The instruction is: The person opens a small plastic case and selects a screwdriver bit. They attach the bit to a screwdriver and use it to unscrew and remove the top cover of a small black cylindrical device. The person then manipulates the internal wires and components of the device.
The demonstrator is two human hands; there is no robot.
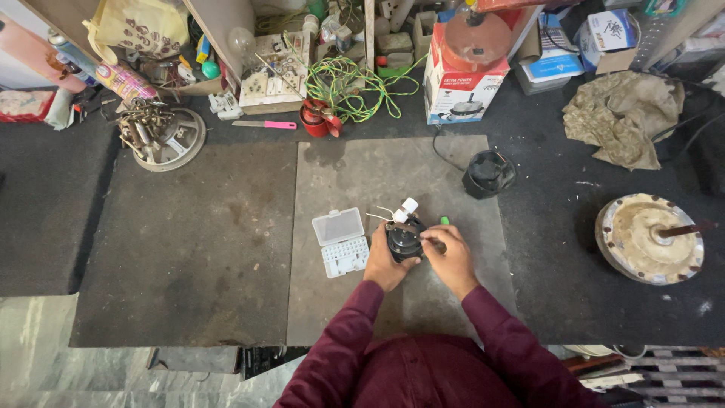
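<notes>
My left hand (383,261) grips a small black round motor part (404,239) from its left side, just above the grey mat (355,181). A white connector (406,207) on thin white wires sticks out from the part's top. My right hand (451,258) is closed on a slim tool with a green handle tip (445,221), its fingers pressed to the part's right side. Both sleeves are dark maroon. An open white plastic bit case (341,242) lies just left of my left hand.
A black round housing (488,174) with a cable sits up and right of my hands. A round metal fan motor (651,236) lies at far right, a crumpled cloth (623,115) above it. Boxes, green wire (355,83), a red cup (316,119) and a metal dish of parts (160,134) crowd the back.
</notes>
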